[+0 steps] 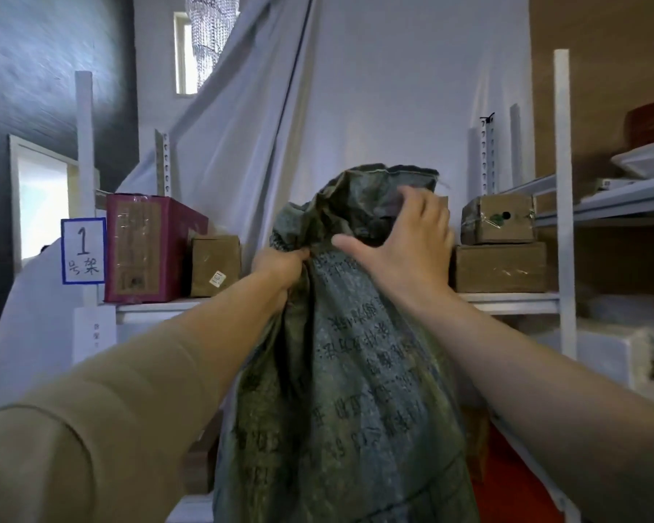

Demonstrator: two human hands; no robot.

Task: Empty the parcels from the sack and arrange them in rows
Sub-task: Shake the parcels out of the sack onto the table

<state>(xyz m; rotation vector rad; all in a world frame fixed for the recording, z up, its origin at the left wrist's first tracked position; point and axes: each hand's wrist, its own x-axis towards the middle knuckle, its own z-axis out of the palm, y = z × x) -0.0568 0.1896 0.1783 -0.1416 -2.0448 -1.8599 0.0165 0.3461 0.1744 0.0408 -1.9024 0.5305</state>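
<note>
A grey-green woven sack [340,371] with black printed characters stands upright in front of the shelf [506,298], filling the middle of the view from the bottom edge up to its crumpled mouth. The left hand [280,271] has its grip closed on a bunched fold of the sack's upper left side, fingers curled into the fabric. The right hand [404,243] lies against the sack near its mouth, its grip spread — fingers straight and fanned, thumb stretched out toward the left hand, palm on the cloth.

Left of the left hand, on the shelf, stands a tall maroon box [144,247], and just beside it a small brown parcel [215,265] with a white sticker. Right of the right hand two brown cardboard parcels are stacked — a flat wide parcel [501,268] below and a smaller taped parcel [499,220] on top. Further left of the maroon box hangs a blue-bordered sign [83,251] marked "1". Behind everything hangs a white sheet [374,107].
</note>
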